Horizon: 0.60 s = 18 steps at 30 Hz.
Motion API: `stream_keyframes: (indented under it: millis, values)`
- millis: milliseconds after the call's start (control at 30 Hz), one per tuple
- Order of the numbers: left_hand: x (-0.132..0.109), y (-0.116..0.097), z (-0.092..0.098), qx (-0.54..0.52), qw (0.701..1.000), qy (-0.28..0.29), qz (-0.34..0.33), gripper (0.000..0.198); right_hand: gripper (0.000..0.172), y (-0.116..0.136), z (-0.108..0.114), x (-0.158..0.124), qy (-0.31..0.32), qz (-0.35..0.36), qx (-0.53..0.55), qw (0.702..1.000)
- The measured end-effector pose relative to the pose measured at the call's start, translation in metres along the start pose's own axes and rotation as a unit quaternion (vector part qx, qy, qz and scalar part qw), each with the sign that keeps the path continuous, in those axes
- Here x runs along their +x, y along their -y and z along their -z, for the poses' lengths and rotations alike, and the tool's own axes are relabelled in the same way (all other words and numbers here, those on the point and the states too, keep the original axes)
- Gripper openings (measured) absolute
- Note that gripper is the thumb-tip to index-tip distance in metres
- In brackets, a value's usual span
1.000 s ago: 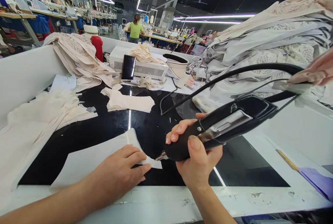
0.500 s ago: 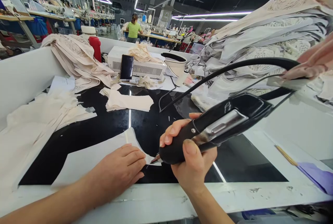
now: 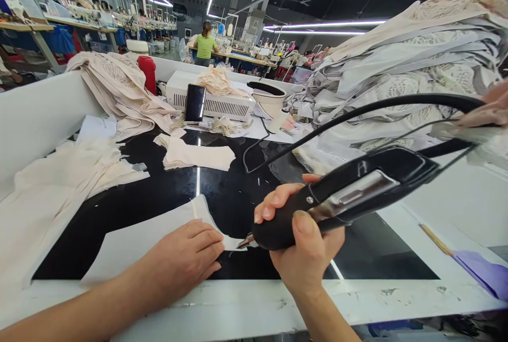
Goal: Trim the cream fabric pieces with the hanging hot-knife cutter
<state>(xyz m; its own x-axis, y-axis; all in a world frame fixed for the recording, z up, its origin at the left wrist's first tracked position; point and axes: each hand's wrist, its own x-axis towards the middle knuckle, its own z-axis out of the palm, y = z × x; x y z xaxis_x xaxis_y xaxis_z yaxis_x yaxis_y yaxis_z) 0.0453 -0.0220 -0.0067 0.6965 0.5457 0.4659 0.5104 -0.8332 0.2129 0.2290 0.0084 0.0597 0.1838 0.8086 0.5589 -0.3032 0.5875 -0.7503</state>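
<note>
Box (image 3: 238, 111) sits just behind phone (image 3: 195, 102), scraps (image 3: 218, 82) atop box; from here, tub (image 3: 268, 104) R of phone, fabric stack (image 3: 400, 66) well R; draped cloth (image 3: 115, 85) L; cut pcs (image 3: 200, 154) in front, sheet (image 3: 137, 241) farther fwd.

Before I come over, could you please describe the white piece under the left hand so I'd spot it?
The white table carries a glossy black panel. At that panel's near side, the left hand rests on the white piece, the black tool at its right end. It is plainly whiter than the cream pieces beyond.
</note>
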Motion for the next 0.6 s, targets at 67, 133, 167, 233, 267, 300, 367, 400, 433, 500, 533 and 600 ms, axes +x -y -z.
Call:
stream_keyframes:
  millis: [67,133,167,233,267,300,367,400,433,500,533,600]
  values:
    - [0.0,0.0,0.0,0.002,1.0,0.0,-0.001,0.02,0.035,0.001,0.003,0.0,-0.003,0.001,-0.004,1.0]
    - [0.0,0.0,0.0,0.006,1.0,-0.003,-0.002,0.02,0.035,0.001,0.004,0.0,-0.004,0.006,-0.009,1.0]
    - [0.0,0.0,0.0,0.008,1.0,-0.004,-0.002,0.019,0.035,0.0,0.004,0.0,-0.005,0.01,-0.011,1.0]
    - [0.001,0.0,0.0,0.009,1.0,-0.004,-0.003,0.018,0.034,-0.001,0.004,-0.001,-0.007,0.014,-0.022,1.0]
    - [0.001,0.0,0.001,0.01,1.0,-0.004,-0.003,0.018,0.034,-0.002,0.004,-0.001,-0.009,0.014,-0.029,0.999]
    - [0.001,-0.001,0.002,0.007,1.0,-0.004,-0.003,0.018,0.033,-0.002,0.004,-0.002,-0.011,0.013,-0.034,0.999]
    - [0.001,-0.001,0.005,-0.01,1.0,-0.002,0.005,0.02,0.033,-0.003,0.004,-0.002,-0.012,0.009,-0.039,0.999]
    - [0.0,-0.001,0.008,-0.024,1.0,-0.001,0.013,0.021,0.033,-0.004,0.004,-0.001,-0.012,0.009,-0.037,0.999]
    - [0.0,0.0,0.011,-0.039,0.999,-0.002,0.024,0.023,0.034,-0.004,0.005,-0.001,-0.01,0.01,-0.035,0.999]
    - [-0.003,0.005,0.017,-0.061,0.997,-0.004,0.053,0.025,0.034,-0.005,0.007,0.002,-0.006,0.014,-0.037,0.999]
    - [-0.004,0.009,0.02,-0.065,0.996,-0.007,0.064,0.026,0.035,-0.006,0.009,0.004,-0.007,0.015,-0.041,0.999]
    - [-0.009,0.019,0.023,-0.063,0.995,-0.012,0.075,0.026,0.035,-0.008,0.013,0.009,-0.011,0.015,-0.051,0.999]
